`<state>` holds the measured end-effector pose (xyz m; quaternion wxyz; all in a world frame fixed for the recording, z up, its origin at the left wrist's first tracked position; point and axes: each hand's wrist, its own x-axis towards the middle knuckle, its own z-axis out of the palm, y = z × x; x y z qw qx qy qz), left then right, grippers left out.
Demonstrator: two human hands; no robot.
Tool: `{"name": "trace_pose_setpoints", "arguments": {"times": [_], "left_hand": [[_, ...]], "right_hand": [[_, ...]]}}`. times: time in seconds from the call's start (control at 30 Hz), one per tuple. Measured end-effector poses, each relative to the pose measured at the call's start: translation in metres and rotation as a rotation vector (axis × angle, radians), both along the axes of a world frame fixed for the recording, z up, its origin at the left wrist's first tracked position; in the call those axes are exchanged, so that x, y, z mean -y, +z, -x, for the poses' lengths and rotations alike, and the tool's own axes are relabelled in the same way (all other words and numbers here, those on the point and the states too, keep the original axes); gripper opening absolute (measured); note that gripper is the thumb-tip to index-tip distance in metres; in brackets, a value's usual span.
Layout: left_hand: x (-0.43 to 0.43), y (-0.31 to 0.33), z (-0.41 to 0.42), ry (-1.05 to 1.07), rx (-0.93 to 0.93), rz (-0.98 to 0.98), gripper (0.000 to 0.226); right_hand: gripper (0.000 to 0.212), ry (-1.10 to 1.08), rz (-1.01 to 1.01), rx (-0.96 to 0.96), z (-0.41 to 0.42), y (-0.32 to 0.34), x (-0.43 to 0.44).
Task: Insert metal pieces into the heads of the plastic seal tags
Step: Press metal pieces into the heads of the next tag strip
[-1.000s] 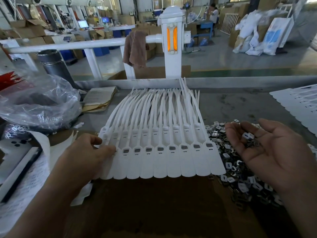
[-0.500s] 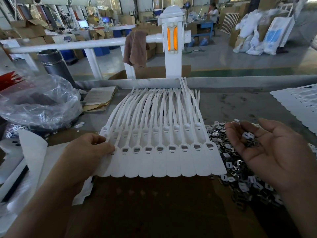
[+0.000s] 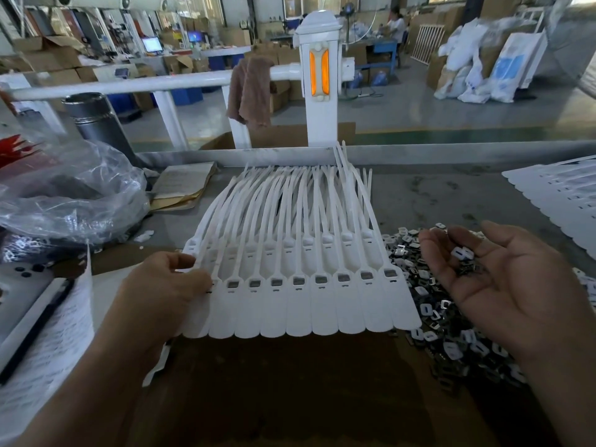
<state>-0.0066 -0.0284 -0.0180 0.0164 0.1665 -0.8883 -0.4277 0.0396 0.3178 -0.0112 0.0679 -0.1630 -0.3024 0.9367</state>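
Observation:
A fan of white plastic seal tags (image 3: 300, 295) lies flat on the bench, their heads in a row with small square pockets facing up and their tails running away from me. My left hand (image 3: 161, 295) presses on the left edge of the fan, fingers curled over the outer tags. My right hand (image 3: 503, 285) hovers palm up to the right, cupped around a few small metal pieces (image 3: 464, 258). Under and around that hand spreads a loose pile of metal pieces (image 3: 451, 337).
A crumpled clear plastic bag (image 3: 71, 201) sits at the left, with a metal flask (image 3: 96, 124) behind it. Printed paper and a black pen (image 3: 35, 330) lie at the near left. More white tags (image 3: 561, 204) are stacked at the far right. A raised metal rim (image 3: 451, 151) bounds the bench's far side.
My left hand has nudged the left side of the tag fan slightly up and to the right. The loose paper at the near left has shifted. The right hand has stayed put.

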Motion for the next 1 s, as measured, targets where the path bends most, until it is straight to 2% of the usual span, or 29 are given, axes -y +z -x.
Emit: {"name": "trace_pose_setpoints", "arguments": {"times": [0.17, 0.3, 0.37, 0.47, 0.53, 0.57, 0.7, 0.77, 0.87, 1.0], "left_hand": [[0.003, 0.002, -0.003, 0.021, 0.027, 0.145, 0.055], [0.001, 0.009, -0.012, 0.010, -0.203, 0.431, 0.092], [-0.003, 0.017, -0.017, 0.022, -0.278, 0.532, 0.096], [-0.021, 0.032, -0.027, 0.002, -0.418, 0.535, 0.084], [-0.047, 0.042, -0.038, -0.087, -0.507, 0.488, 0.064], [-0.064, 0.044, -0.044, -0.156, -0.553, 0.467, 0.055], [-0.132, 0.041, -0.049, -0.570, -0.623, 0.413, 0.043], [-0.158, 0.037, -0.045, -0.672, -0.690, 0.403, 0.031], [-0.182, 0.032, -0.037, -0.672, -0.740, 0.412, 0.018], [-0.194, 0.027, -0.029, -0.650, -0.729, 0.443, 0.018]], "right_hand": [[0.032, 0.019, 0.047, -0.017, -0.001, 0.001, 0.000], [0.046, 0.042, 0.131, -0.073, -0.004, 0.004, 0.001], [0.053, 0.041, 0.136, -0.094, -0.006, 0.007, 0.002], [0.060, 0.059, 0.135, -0.123, -0.007, 0.011, 0.005], [0.066, 0.086, 0.135, -0.139, -0.009, 0.013, 0.008], [0.069, 0.102, 0.135, -0.148, -0.010, 0.014, 0.009], [0.076, 0.166, 0.133, -0.172, -0.012, 0.015, 0.015], [0.079, 0.212, 0.138, -0.164, -0.013, 0.013, 0.015], [0.080, 0.281, 0.124, -0.155, -0.013, 0.010, 0.012], [0.077, 0.312, 0.149, -0.165, -0.011, 0.008, 0.009]]}}
